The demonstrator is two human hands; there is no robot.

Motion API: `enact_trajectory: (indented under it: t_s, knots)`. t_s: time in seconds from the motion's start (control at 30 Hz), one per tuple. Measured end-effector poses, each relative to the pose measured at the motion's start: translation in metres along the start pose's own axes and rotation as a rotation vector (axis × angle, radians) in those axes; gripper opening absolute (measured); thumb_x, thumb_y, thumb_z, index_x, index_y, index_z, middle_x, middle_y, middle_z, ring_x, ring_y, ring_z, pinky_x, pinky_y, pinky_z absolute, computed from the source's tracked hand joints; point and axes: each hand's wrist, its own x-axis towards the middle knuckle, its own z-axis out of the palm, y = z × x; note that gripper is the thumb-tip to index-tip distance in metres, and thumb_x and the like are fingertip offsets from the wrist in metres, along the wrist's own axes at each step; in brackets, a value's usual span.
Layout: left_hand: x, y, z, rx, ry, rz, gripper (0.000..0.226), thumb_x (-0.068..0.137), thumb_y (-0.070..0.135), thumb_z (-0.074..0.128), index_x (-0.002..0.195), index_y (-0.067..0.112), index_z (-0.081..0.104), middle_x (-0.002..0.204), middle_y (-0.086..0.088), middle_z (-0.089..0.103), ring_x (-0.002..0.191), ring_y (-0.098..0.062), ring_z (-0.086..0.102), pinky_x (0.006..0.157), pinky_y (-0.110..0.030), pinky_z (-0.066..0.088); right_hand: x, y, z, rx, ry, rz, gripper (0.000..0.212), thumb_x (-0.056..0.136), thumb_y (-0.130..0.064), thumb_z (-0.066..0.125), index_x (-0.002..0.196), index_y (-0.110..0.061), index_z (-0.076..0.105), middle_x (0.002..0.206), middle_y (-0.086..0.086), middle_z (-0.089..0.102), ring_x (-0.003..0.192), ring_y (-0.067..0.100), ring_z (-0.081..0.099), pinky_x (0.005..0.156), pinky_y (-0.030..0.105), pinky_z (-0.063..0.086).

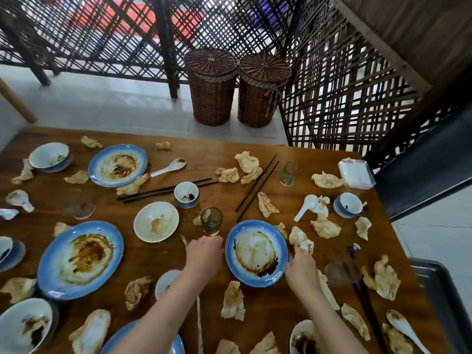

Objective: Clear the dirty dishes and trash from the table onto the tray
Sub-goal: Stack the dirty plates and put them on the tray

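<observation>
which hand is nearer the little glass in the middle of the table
Left. The left hand sits just below the glass, at its base. The right hand is across the blue plate, at its right rim.

Two lidded wicker baskets (212, 88) (260, 90) are standing side by side on the pale floor (102, 103) against a dark lattice screen (344, 98).

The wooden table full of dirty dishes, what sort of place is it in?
Probably a restaurant after a group meal: sauce-stained blue-rimmed plates, dark chopsticks and crumpled used napkins cover the table, beside a woven lattice partition.
</observation>
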Motion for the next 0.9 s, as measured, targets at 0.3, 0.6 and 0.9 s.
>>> enact_trajectory:
  t_s: [0.3, 0.6, 0.9]
  knots:
    - [0.014, 0.010, 0.013, -0.089, -0.030, -0.098, 0.019, 0.095, 0.028, 0.046, 0.104, 0.021, 0.060, 0.101, 0.003, 0.065, 0.094, -0.018, 0.060, 0.077, -0.032, 0.042, 0.015, 0.002, 0.009, 0.168, 0.025, 0.085, 0.019, 0.090, -0.013, 0.056, 0.107, -0.010, 0.064, 0.101, 0.005, 0.067, 0.090, 0.021, 0.062, 0.070, 0.030, 0.050]
    - [0.012, 0.016, 0.009, -0.245, -0.012, -0.161, 0.013, 0.093, 0.024, 0.049, 0.090, 0.018, 0.061, 0.087, 0.002, 0.064, 0.081, -0.018, 0.060, 0.071, -0.031, 0.050, 0.022, 0.003, 0.006, 0.152, 0.064, 0.134, 0.007, 0.086, -0.013, 0.060, 0.090, -0.013, 0.066, 0.087, 0.001, 0.064, 0.075, 0.014, 0.052, 0.063, 0.025, 0.043]
    - [0.010, 0.019, -0.010, -0.333, 0.059, -0.157, 0.018, 0.091, 0.021, 0.051, 0.076, 0.017, 0.059, 0.074, 0.002, 0.060, 0.072, -0.017, 0.059, 0.065, -0.033, 0.050, 0.023, -0.012, -0.012, 0.173, 0.192, 0.079, 0.014, 0.086, -0.017, 0.062, 0.095, -0.009, 0.070, 0.090, 0.003, 0.068, 0.077, 0.015, 0.057, 0.059, 0.023, 0.041]
